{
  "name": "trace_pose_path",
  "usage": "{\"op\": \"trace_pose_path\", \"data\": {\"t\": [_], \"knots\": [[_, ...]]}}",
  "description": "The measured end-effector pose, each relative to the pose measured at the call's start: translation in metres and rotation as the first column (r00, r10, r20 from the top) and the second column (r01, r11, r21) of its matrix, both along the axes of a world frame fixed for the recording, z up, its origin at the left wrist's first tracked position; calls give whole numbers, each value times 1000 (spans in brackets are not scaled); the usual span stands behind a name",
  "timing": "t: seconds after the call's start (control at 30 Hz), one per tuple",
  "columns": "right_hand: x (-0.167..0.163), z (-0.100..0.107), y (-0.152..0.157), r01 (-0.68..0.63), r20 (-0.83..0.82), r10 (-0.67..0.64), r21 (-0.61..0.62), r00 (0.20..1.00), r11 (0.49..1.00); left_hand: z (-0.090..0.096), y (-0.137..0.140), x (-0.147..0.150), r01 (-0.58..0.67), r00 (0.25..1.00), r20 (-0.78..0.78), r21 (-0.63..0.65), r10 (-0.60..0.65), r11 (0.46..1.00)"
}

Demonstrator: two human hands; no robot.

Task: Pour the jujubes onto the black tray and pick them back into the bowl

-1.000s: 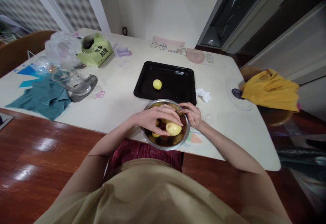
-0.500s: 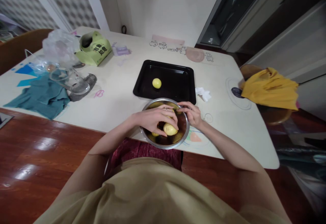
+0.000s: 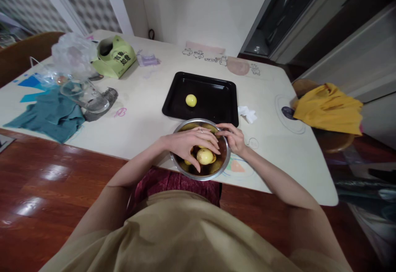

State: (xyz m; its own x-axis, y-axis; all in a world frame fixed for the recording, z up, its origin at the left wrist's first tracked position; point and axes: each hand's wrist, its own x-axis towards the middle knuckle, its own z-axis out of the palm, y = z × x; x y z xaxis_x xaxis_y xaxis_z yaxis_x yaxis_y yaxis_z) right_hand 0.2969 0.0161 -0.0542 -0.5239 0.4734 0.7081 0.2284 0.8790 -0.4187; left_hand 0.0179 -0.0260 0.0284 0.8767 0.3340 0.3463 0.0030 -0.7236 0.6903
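A round steel bowl sits at the near table edge with yellow lemons inside. My left hand, a ring on one finger, reaches into it with thumb and fingers spread around a pale yellow lemon. The fingers stand wide of this lemon; whether a fingertip touches it, I cannot tell. Other lemons lie partly hidden beneath the hand. At the bowl's right rim, my right hand pinches the edge. Beyond the bowl, a single lemon rests on a black baking tray.
Crumpled white tissue lies right of the tray. On the left are a teal cloth, a glass pitcher, a plastic bag and a green carton. A yellow cloth drapes a chair at the right.
My left thumb and fingers have spread further apart, and the lemon between them has turned and shifted slightly left. The right hand stays on the rim.
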Motion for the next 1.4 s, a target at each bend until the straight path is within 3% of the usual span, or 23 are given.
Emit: {"op": "trace_pose_path", "data": {"t": [0.07,0.13,0.23,0.3,0.33,0.4,0.53,0.67,0.83,1.0,1.1,1.17,1.27,1.33,1.4], "knots": [[0,0,0,8,9,-8,9,1000,1000,3,1,-3,-96,993,69,27,94,995],[0,0,1,6,2,-6,22,1000,1000,4,4,-7,-298,942,179,70,282,952],[-1,0,1,-5,-12,5,31,1000,1000,-2,19,-18,-630,764,291,152,575,761],[-1,1,1,-13,-19,14,34,1000,999,-13,36,-26,-744,668,275,220,691,632],[-2,1,2,-17,-20,17,37,1000,999,-19,46,-31,-768,639,249,248,728,590],[-2,2,2,-24,-22,25,46,999,999,-32,66,-39,-779,618,184,279,764,562],[-2,2,2,-19,-14,20,64,1000,998,-55,101,-50,-767,618,55,263,784,586],[-1,1,3,-18,-13,19,53,1000,998,-66,116,-49,-766,626,15,202,780,611],[-1,-1,3,-26,-12,26,30,1000,999,-61,116,-45,-768,631,26,161,775,620],[-1,0,2,-29,-17,30,31,999,999,-55,114,-44,-831,550,44,132,834,541],[-2,2,2,-38,-18,39,45,999,998,-45,105,-45,-845,535,83,64,841,531],[-3,2,2,-41,-21,42,58,999,997,-31,90,-46,-824,561,126,-10,818,566],[-5,2,3,-45,-26,47,79,999,996,0,52,-49,-723,669,149,-94,728,684],[-5,2,4,-46,-29,49,87,998,995,20,22,-50,-635,763,108,-58,638,770],[-6,1,4,-38,-26,41,84,999,996,36,-6,-51,-580,814,55,6,579,815]]}}
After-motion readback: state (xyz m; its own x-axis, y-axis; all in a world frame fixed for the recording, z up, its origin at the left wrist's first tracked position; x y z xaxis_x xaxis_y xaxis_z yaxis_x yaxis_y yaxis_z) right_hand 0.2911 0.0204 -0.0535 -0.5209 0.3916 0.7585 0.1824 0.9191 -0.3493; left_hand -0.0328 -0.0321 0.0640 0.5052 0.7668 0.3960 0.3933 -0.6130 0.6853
